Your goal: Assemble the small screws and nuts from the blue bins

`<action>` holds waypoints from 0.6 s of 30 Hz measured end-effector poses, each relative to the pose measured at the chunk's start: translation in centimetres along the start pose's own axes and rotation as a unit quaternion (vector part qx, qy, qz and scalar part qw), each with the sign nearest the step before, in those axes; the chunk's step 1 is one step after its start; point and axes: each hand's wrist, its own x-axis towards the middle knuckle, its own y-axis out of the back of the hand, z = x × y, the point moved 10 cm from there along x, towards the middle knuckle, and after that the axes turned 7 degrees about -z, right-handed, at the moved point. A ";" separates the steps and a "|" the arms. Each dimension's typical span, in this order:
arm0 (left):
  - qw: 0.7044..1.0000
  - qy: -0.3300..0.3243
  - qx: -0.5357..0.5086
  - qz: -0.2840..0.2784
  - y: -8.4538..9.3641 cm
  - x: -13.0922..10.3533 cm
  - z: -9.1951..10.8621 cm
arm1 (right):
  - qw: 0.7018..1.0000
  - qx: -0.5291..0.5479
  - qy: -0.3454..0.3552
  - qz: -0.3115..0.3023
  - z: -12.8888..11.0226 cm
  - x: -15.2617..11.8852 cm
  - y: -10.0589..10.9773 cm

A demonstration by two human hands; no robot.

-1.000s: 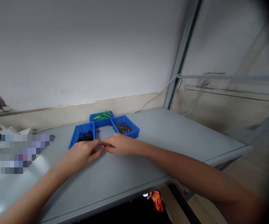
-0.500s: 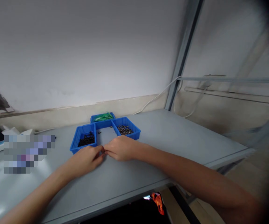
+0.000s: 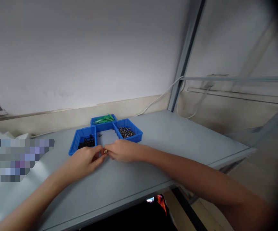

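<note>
My left hand (image 3: 84, 160) and my right hand (image 3: 121, 150) meet at the fingertips over the table, just in front of the blue bins. Between them is a small shiny metal part (image 3: 105, 151), brass-toned and round at its visible end; the fingers cover the rest. Both hands pinch at it. Beyond my left hand, the left blue bin (image 3: 72, 142) contains small black parts (image 3: 87, 141). To the right, another blue bin (image 3: 139, 136) holds many small metal pieces (image 3: 126, 132). A tiny dark pointed piece (image 3: 100, 135) lies on the tabletop between these bins.
A third blue bin (image 3: 93, 122) with green strips (image 3: 105, 119) stands behind the other two. The grey table (image 3: 177, 138) reaches back to the wall. A blurred-out item (image 3: 25, 160) lies at the left. A metal post (image 3: 177, 83) rises at the table's far right corner.
The fingertips have shifted slightly, and the shiny metal part now shows between them. The whole view has moved a little, so the bins sit slightly further left.
</note>
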 end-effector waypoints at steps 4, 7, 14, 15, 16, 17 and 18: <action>1.000 0.001 0.003 0.015 0.5 -0.1 0.3 | 0.980 0.194 0.025 -0.038 0.4 0.0 -0.1; 1.000 0.008 0.027 0.013 0.7 -0.2 0.5 | 0.962 0.267 0.037 -0.045 0.5 -0.2 0.6; 0.993 0.022 0.096 -0.062 -1.1 -0.1 0.2 | 0.986 0.023 -0.128 0.102 5.8 -1.9 5.4; 0.992 0.022 0.100 -0.068 -1.4 -0.1 0.2 | 0.979 -0.024 -0.170 0.106 7.1 -2.3 5.6; 0.992 0.021 0.103 -0.071 -1.6 -0.1 0.2 | 0.972 -0.061 -0.206 0.099 8.4 -2.6 5.6; 0.991 0.019 0.107 -0.073 -1.8 0.0 0.2 | 0.963 -0.086 -0.238 0.091 9.5 -2.9 5.6; 0.991 0.017 0.112 -0.073 -2.0 0.0 0.2 | 0.958 -0.096 -0.254 0.090 10.4 -3.1 5.5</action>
